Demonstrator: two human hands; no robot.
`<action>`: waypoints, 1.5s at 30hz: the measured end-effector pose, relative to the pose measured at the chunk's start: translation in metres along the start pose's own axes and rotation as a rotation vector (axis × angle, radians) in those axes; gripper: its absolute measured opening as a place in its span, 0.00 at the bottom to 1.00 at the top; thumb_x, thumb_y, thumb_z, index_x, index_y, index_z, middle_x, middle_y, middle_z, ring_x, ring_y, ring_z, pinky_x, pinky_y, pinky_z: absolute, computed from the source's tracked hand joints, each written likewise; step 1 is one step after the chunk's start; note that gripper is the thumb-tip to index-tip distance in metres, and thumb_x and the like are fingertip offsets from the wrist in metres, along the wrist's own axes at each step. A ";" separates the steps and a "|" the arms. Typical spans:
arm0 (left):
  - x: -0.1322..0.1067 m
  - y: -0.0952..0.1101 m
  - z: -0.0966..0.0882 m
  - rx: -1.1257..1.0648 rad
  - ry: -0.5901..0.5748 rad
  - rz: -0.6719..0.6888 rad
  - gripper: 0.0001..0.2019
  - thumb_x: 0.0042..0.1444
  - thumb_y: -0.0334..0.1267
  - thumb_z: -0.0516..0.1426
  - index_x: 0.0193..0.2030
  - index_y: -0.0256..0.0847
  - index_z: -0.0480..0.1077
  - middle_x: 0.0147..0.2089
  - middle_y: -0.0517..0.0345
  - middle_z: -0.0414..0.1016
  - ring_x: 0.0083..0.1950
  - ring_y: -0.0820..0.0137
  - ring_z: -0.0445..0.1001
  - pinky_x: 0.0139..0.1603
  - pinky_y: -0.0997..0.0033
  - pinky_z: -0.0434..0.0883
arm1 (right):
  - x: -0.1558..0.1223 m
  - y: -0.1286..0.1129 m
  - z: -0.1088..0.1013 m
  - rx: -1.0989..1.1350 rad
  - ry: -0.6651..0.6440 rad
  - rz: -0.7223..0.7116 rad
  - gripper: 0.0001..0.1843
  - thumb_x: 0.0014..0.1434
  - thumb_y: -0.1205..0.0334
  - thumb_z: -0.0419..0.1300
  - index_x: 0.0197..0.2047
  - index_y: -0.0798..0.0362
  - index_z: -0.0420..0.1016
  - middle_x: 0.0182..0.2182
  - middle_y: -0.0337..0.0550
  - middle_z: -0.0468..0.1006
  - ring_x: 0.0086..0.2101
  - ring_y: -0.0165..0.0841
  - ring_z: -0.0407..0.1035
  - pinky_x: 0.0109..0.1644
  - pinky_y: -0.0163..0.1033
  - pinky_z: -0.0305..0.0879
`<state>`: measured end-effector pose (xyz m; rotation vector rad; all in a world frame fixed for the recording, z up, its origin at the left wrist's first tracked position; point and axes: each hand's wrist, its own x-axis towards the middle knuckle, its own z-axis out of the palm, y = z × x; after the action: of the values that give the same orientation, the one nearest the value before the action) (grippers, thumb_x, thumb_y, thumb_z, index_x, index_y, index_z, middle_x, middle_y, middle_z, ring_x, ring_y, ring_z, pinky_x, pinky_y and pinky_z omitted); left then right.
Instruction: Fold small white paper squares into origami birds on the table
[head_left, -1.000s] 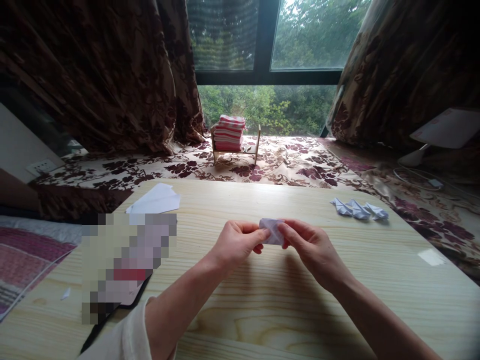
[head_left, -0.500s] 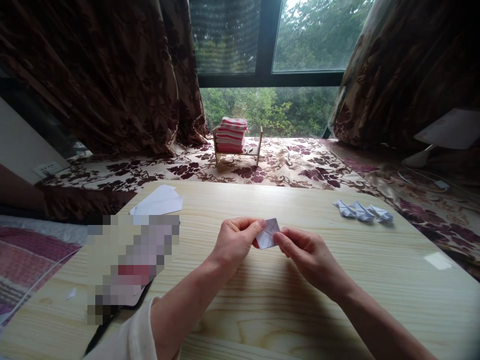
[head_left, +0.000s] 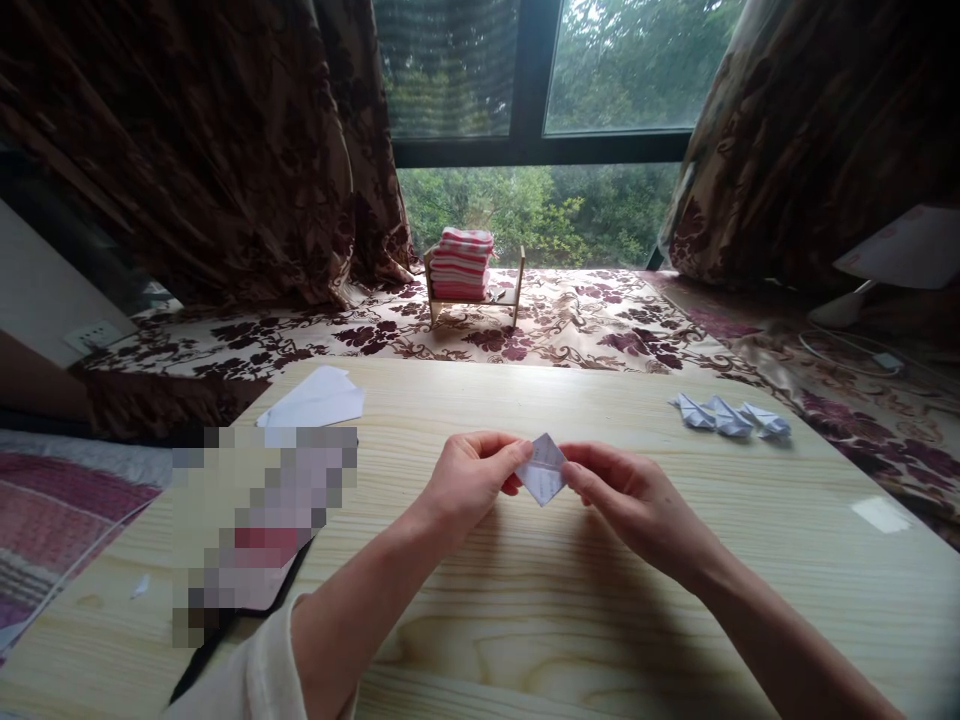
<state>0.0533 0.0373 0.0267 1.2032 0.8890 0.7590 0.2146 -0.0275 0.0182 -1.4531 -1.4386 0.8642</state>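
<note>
A small folded paper square, turned like a diamond with a crease across its middle, is held above the wooden table. My left hand pinches its left corner between thumb and fingers. On the opposite corner, my right hand grips it in the same way, thumb on the near face. The fingertips behind the paper are partly hidden. Several white folded-paper figures sit in a row at the far right of the table.
White paper sheets lie at the table's far left, behind a pixelated flat object. A paper scrap is near the left edge, a white patch at the right. Beyond stands a small rack with folded striped cloths.
The paper has been turned from a tilted square into a diamond with its point down. My right hand has shifted slightly right, and the view has tipped a little.
</note>
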 end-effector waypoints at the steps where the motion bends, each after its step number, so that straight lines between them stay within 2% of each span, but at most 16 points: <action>1: 0.000 -0.001 0.000 -0.020 0.008 -0.029 0.13 0.43 0.43 0.63 0.29 0.33 0.77 0.25 0.55 0.74 0.26 0.75 0.66 0.29 0.75 0.64 | 0.000 0.001 0.000 0.012 0.027 0.006 0.15 0.56 0.51 0.58 0.37 0.54 0.77 0.26 0.40 0.75 0.25 0.30 0.64 0.28 0.34 0.62; 9: -0.004 0.000 0.001 0.010 -0.152 -0.139 0.12 0.45 0.44 0.61 0.26 0.33 0.75 0.25 0.56 0.71 0.26 0.75 0.65 0.28 0.75 0.64 | 0.001 0.008 0.000 0.057 0.152 -0.008 0.15 0.55 0.51 0.60 0.35 0.55 0.77 0.25 0.41 0.76 0.27 0.31 0.67 0.30 0.35 0.65; 12: -0.003 -0.001 0.002 -0.016 -0.159 -0.160 0.16 0.47 0.48 0.59 0.26 0.33 0.74 0.25 0.55 0.71 0.26 0.74 0.65 0.28 0.74 0.64 | 0.002 0.009 0.000 0.055 0.176 -0.035 0.13 0.55 0.52 0.60 0.34 0.54 0.77 0.26 0.41 0.76 0.27 0.31 0.68 0.32 0.35 0.65; 15: -0.002 -0.001 0.001 -0.045 -0.133 -0.150 0.18 0.49 0.50 0.58 0.26 0.33 0.73 0.25 0.55 0.71 0.27 0.72 0.67 0.28 0.72 0.65 | 0.002 0.010 0.000 0.052 0.176 -0.039 0.13 0.55 0.52 0.60 0.34 0.54 0.77 0.26 0.41 0.77 0.27 0.31 0.69 0.31 0.35 0.66; 19: -0.001 -0.001 0.001 -0.015 -0.086 -0.076 0.14 0.46 0.45 0.60 0.24 0.34 0.73 0.24 0.57 0.70 0.27 0.74 0.66 0.29 0.74 0.63 | 0.002 0.009 0.002 0.081 0.156 -0.014 0.14 0.54 0.51 0.60 0.34 0.54 0.77 0.26 0.41 0.77 0.27 0.32 0.69 0.31 0.35 0.66; 24: -0.002 -0.004 0.003 0.037 -0.099 0.002 0.12 0.46 0.42 0.62 0.24 0.32 0.75 0.22 0.59 0.70 0.26 0.76 0.63 0.29 0.75 0.60 | 0.002 0.008 0.006 0.135 0.088 0.005 0.14 0.54 0.51 0.60 0.32 0.55 0.76 0.26 0.40 0.76 0.27 0.31 0.67 0.31 0.34 0.65; 29: -0.003 -0.007 0.006 0.050 -0.052 0.043 0.12 0.46 0.42 0.62 0.27 0.32 0.77 0.25 0.57 0.73 0.28 0.74 0.66 0.32 0.75 0.62 | 0.000 0.006 0.008 0.114 0.001 0.032 0.16 0.57 0.50 0.57 0.30 0.55 0.73 0.25 0.39 0.73 0.27 0.29 0.64 0.30 0.33 0.61; 32: -0.004 -0.007 0.009 0.075 0.010 0.069 0.10 0.46 0.41 0.62 0.25 0.33 0.75 0.23 0.58 0.71 0.26 0.75 0.65 0.28 0.75 0.61 | -0.003 0.001 0.009 0.053 0.004 0.002 0.15 0.58 0.51 0.57 0.29 0.55 0.73 0.24 0.39 0.72 0.27 0.30 0.63 0.31 0.33 0.60; 37: -0.007 -0.005 0.013 0.048 0.092 0.074 0.11 0.46 0.38 0.59 0.18 0.35 0.68 0.17 0.64 0.62 0.21 0.78 0.58 0.22 0.76 0.56 | -0.003 -0.005 0.012 0.030 0.017 -0.029 0.15 0.58 0.53 0.57 0.26 0.55 0.71 0.23 0.39 0.70 0.26 0.29 0.61 0.30 0.33 0.58; 42: -0.004 -0.006 0.011 0.042 0.090 0.145 0.12 0.47 0.42 0.60 0.23 0.33 0.73 0.21 0.60 0.67 0.25 0.76 0.62 0.26 0.76 0.60 | -0.001 0.000 0.010 0.115 0.058 0.021 0.17 0.57 0.50 0.58 0.26 0.56 0.72 0.22 0.38 0.70 0.26 0.28 0.61 0.29 0.33 0.58; 45: 0.000 -0.006 0.006 0.066 0.112 0.135 0.13 0.47 0.43 0.61 0.23 0.33 0.73 0.21 0.60 0.68 0.26 0.75 0.63 0.29 0.75 0.62 | -0.001 0.004 0.006 0.148 0.118 0.042 0.17 0.55 0.50 0.59 0.26 0.56 0.72 0.21 0.37 0.69 0.25 0.28 0.61 0.29 0.33 0.57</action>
<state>0.0583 0.0332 0.0220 1.2988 0.9380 0.9189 0.2101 -0.0272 0.0118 -1.4033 -1.2348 0.8775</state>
